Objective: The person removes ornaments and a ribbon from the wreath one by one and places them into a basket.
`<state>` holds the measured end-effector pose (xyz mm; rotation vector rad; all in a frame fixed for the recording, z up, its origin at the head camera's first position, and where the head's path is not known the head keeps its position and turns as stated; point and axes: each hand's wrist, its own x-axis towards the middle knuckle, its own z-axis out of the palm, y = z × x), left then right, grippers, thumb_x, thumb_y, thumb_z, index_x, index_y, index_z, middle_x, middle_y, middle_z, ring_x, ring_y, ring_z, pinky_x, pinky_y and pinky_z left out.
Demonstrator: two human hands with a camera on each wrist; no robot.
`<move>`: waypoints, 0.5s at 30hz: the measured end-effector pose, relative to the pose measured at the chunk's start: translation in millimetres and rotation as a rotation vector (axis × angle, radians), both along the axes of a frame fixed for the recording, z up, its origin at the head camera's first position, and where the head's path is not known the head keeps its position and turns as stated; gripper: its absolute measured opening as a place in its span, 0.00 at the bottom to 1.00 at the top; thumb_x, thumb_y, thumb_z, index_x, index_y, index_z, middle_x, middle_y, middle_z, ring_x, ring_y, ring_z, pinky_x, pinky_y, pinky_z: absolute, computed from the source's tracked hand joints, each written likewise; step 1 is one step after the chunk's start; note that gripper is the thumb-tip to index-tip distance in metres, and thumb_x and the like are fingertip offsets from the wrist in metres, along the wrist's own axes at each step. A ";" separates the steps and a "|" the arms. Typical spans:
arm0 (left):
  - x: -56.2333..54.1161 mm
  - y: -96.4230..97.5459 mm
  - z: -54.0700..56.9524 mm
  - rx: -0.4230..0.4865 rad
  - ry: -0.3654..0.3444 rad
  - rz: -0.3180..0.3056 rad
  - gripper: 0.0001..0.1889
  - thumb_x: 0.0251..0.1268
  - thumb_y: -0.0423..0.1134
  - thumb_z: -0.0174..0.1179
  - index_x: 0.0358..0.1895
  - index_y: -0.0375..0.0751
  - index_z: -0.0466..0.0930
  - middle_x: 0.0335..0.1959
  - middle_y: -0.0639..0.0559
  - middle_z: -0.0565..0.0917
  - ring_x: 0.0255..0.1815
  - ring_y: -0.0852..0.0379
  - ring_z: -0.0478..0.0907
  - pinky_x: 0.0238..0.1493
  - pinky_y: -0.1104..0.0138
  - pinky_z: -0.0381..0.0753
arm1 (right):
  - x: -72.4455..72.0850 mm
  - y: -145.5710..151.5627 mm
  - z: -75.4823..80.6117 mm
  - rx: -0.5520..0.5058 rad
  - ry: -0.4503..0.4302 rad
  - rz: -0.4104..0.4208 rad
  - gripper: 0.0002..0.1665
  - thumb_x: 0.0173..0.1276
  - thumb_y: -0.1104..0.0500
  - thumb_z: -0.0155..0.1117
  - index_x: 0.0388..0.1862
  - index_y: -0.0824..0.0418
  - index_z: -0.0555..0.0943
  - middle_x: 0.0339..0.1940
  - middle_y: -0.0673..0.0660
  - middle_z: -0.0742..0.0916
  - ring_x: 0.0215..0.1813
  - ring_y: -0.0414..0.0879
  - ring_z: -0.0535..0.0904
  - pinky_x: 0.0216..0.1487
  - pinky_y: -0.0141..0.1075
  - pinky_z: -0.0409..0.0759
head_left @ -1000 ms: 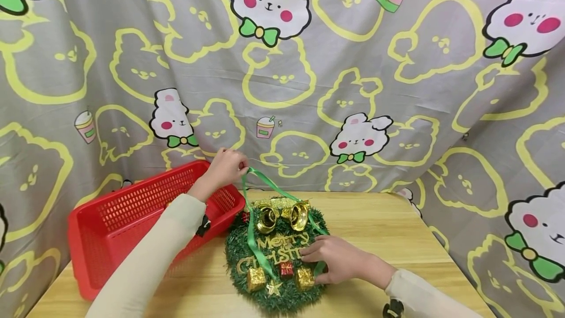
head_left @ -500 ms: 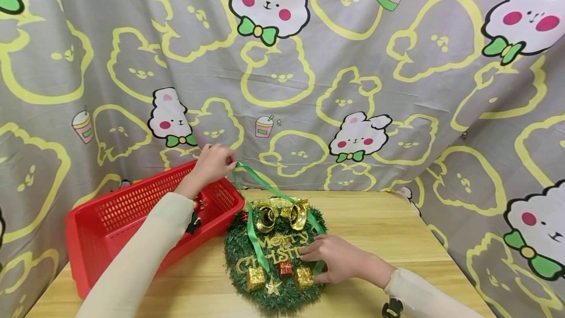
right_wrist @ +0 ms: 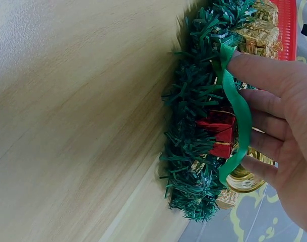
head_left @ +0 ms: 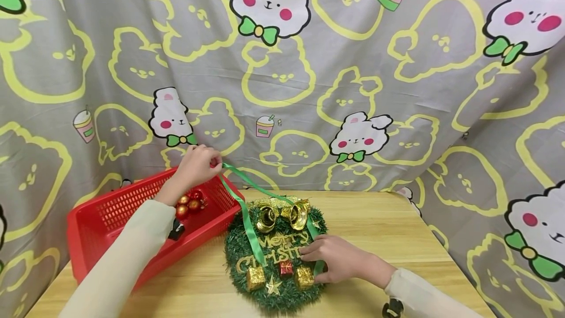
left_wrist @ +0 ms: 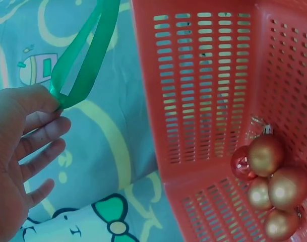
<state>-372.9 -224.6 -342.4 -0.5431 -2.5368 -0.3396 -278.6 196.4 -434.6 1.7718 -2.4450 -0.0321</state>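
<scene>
A green tinsel Christmas wreath (head_left: pixel 282 301) lies on the table, with gold bells (head_left: pixel 296 216), gold "Merry Christmas" lettering, gold and red gift boxes and a star on it. My left hand (head_left: pixel 196 166) is raised over the basket's far side. Its thumb and index finger pinch the top of a green ribbon (left_wrist: pixel 95 65), while the other fingers are spread apart. The ribbon runs down to the wreath in two strands. My right hand (head_left: pixel 337 259) rests on the wreath's right side with fingers extended, its thumb touching a stretch of ribbon (right_wrist: pixel 241 116). Some of its fingertips are hidden behind that ribbon.
A red plastic basket (head_left: pixel 81 254) stands at the left, its right end close against the wreath. Several gold and red ball ornaments (left_wrist: pixel 287 189) lie inside it. The wooden table (head_left: pixel 379 220) extends to the right, and a patterned curtain (head_left: pixel 287 87) hangs behind.
My left hand has moved left, drawing the ribbon loop out over the basket. The ball ornaments have come into sight beside the sleeve. My right hand and the wreath stay in place.
</scene>
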 end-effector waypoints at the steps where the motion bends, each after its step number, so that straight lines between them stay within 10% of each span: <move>1: 1.5 -1.5 0.4 0.000 0.006 0.000 0.06 0.59 0.33 0.63 0.24 0.45 0.82 0.22 0.52 0.81 0.32 0.49 0.73 0.49 0.46 0.69 | -0.1 0.0 -0.2 0.001 -0.001 0.000 0.30 0.62 0.42 0.73 0.59 0.56 0.86 0.61 0.53 0.87 0.58 0.44 0.86 0.62 0.43 0.81; 15: 12.8 -12.7 6.3 0.002 0.088 0.026 0.06 0.59 0.34 0.63 0.24 0.44 0.82 0.21 0.53 0.80 0.29 0.49 0.72 0.43 0.51 0.68 | 0.3 0.7 -1.9 0.006 -0.028 -0.026 0.30 0.63 0.41 0.72 0.60 0.55 0.85 0.63 0.51 0.86 0.58 0.47 0.85 0.61 0.44 0.81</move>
